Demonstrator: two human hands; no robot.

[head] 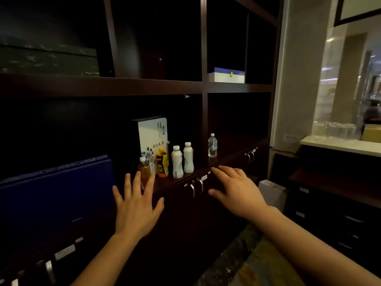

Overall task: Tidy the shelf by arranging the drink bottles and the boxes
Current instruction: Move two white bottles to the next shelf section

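The shelf (127,84) is showing dark brown wood. The upright box (153,139) is showing a white front with black script, orange characters and a dark blue floral print low down. The big box (55,195) at left is showing deep blue. The top box (226,76) is wearing a blue lid over a white side, with a small yellow dot. The tea bottle (143,170) is glowing amber under a white cap. The orange bottle (162,163) is carrying a yellow and black label. Two milk bottles (177,163) (188,157) are showing white with pale teal markings. The water bottle (212,145) is looking clear, with a blue-green label.
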